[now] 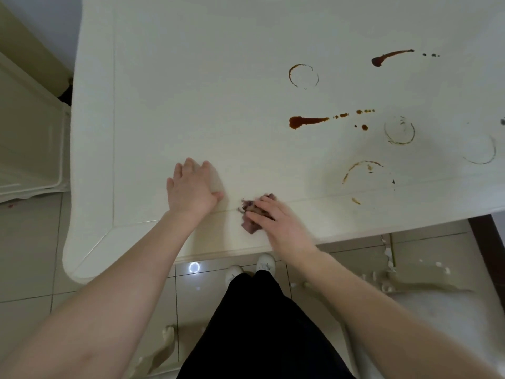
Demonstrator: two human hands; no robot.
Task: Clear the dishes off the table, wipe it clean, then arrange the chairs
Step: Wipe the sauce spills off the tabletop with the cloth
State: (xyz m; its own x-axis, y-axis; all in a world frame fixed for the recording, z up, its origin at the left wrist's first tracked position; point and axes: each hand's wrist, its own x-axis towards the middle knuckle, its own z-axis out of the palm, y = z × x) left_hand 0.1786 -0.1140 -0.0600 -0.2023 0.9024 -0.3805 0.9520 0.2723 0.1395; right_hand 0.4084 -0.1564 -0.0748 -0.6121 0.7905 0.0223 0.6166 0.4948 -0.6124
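Two hands: both lie on the white worktop point(191, 77) near its front edge.
Edges: the worktop's rounded front-left corner sits at lower left; the front edge runs rightward just behind the person's white shoes point(265, 262).
Open room: bare surface spreads left and behind the hands; tiled floor point(27, 255) lies beyond the left edge.
Left hand point(192, 187): palm down, fingers straight and spread, grip open, pressing the worktop.
Right hand point(276, 222): fingers lie extended over a crumpled purplish cloth point(250, 214), pressing it flat; blurred.
Cloth place: just beside the left hand, close to the front edge.
Stains: brown streaks point(306, 121) and cup rings point(303, 76) to the right, well apart from the cloth.
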